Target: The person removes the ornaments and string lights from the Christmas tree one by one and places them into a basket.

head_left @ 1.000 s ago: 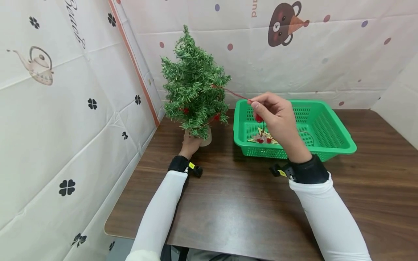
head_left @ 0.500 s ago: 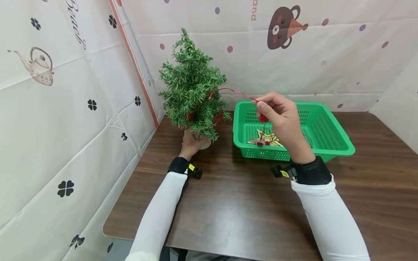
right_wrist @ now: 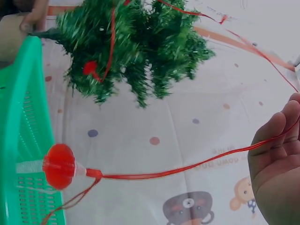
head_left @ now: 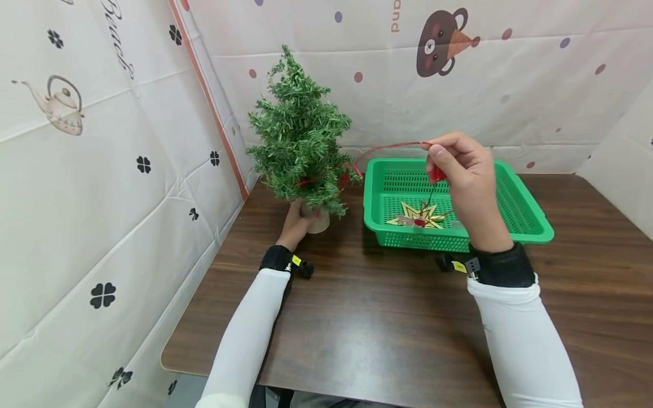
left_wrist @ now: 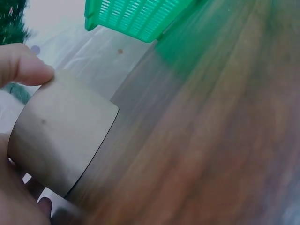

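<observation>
A small artificial Christmas tree [head_left: 301, 124] stands at the back left of the table. Around its pale round base [left_wrist: 70, 131], my left hand [head_left: 295, 226] keeps its fingers and thumb curled. Up over the green basket, my right hand [head_left: 471, 184] pinches a thin red string [head_left: 395, 145]. One stretch of it reaches across to the tree's lower right branches. Another hangs from the fingers to a round red ornament [right_wrist: 59, 166] with a whitish part. More red string with a red piece [right_wrist: 90, 68] shows among the branches in the right wrist view.
The green basket [head_left: 533, 229] sits right of the tree on the brown table [head_left: 357, 317]. Inside lie gold stars [head_left: 408, 209] and small red-and-clear ornaments [head_left: 419, 222]. Patterned white cloth walls [head_left: 382, 102] close off the back and left sides.
My right hand has moved right and slightly up, drawing the red string farther from the tree. The string's end at the tree sits lower. My left hand stays at the base.
</observation>
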The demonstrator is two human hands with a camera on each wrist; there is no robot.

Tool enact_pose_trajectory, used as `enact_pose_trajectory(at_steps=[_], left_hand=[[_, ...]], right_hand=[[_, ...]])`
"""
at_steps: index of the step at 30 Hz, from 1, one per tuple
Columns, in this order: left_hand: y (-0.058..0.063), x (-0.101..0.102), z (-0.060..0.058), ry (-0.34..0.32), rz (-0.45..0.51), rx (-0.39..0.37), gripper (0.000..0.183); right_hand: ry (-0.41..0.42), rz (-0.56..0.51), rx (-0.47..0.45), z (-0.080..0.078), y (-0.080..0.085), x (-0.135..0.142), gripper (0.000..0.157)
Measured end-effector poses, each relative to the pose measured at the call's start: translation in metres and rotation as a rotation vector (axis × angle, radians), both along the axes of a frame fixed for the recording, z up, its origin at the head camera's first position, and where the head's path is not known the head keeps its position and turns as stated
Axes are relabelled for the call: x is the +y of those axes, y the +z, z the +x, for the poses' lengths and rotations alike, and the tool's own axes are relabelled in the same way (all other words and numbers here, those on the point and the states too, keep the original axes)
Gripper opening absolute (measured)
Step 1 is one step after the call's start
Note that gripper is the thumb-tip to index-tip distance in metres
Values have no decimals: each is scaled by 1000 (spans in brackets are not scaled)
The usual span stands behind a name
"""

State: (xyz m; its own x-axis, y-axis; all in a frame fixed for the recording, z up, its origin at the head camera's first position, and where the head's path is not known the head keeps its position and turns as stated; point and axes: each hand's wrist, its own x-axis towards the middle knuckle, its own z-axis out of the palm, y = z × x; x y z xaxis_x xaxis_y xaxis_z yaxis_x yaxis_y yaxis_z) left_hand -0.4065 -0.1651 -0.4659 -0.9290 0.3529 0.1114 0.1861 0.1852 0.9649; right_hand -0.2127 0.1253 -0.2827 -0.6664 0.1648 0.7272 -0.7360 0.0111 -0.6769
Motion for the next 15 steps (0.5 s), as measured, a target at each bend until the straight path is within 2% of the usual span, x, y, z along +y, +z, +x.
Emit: enact_pose_trajectory(at_steps=[7, 15], left_hand=[[-3, 1, -2, 42, -35, 33, 66], [-3, 2, -4, 68, -80, 66, 72]], right_hand=[[132, -126, 49, 4, 5, 9, 16], [194, -242, 151, 8, 11, 17, 15]])
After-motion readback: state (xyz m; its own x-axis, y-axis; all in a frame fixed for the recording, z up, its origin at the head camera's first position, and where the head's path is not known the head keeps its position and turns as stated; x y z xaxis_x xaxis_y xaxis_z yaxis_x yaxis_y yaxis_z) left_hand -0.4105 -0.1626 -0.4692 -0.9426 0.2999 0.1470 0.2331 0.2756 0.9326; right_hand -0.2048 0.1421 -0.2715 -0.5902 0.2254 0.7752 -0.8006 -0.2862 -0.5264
